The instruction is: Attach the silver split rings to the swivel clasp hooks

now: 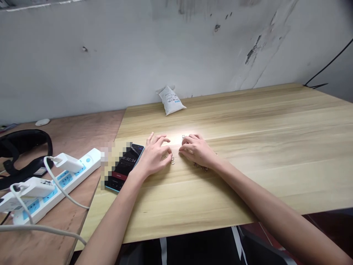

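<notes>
My left hand [157, 154] rests low over the wooden board, thumb and index finger pinched and the other fingers curled apart. Small metal rings [173, 161] show at its thumb tip. To the right, my right hand [197, 149] is closed in a pinch on something tiny, mostly covered by the fingertips. More small metal pieces, apparently rings [200, 166], lie partly hidden under the right palm. Another small metal piece [183, 137] sits just beyond the right fingers. A gap separates the two hands.
A phone [124, 167] showing a timer lies beside my left wrist. The white power strip [91, 156] with plugged chargers and cables is at the left, near a black strap-like object [49, 143]. A white plastic packet [172, 103] stands by the wall.
</notes>
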The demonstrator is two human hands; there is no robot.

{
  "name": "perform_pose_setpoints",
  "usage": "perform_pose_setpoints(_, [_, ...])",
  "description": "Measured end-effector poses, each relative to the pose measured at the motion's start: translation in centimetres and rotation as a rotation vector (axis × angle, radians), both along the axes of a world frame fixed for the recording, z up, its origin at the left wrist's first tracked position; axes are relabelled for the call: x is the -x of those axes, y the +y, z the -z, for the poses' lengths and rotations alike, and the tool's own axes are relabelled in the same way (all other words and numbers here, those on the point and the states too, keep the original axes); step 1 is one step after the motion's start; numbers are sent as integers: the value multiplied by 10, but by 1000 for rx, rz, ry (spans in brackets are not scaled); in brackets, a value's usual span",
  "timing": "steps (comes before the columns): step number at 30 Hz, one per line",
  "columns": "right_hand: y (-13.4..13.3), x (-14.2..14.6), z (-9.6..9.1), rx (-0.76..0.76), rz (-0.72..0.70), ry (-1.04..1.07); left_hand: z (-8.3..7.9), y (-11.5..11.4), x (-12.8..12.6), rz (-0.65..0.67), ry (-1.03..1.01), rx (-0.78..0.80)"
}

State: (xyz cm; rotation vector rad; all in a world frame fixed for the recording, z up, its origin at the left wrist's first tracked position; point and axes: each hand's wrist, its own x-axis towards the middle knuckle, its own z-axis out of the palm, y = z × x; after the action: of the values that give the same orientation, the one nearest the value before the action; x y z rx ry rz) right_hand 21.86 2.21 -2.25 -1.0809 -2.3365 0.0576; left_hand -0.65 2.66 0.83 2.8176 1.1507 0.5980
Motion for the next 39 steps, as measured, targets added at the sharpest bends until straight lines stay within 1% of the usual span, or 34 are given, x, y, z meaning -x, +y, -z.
perform_pose_setpoints(4, [-1,0,2,70,-28,155,2,-2,-6,-34,-66,3])
perform_pose_setpoints(11, [-5,4,-2,154,-75,301,1,-6,-12,-35,-183,15])
perform_pose_setpoints(16, [-7,5,-6,247,-79,373,2,-5,-11,-8,-187,19])
perform_pose_setpoints(18, [-8,5,-6,262,-87,396,4,-4,-11,4,-177,10])
perform_pose_setpoints(22, [-7,6,-2,237,-78,415,5,-3,-10,9,-170,-8])
perform_pose_setpoints(26, [-6,6,1,216,-45,368,4,-2,-10,19,-166,15])
perform_pose_setpoints(31, [-7,6,-1,217,12,320,3,-3,-9,29,-182,32])
perform_pose_setpoints(34, [-8,7,-2,177,-11,351,3,-4,-10,19,-195,67])
perform_pose_setpoints(39, [-10,9,-5,131,-74,411,0,-5,-12,-8,-259,176])
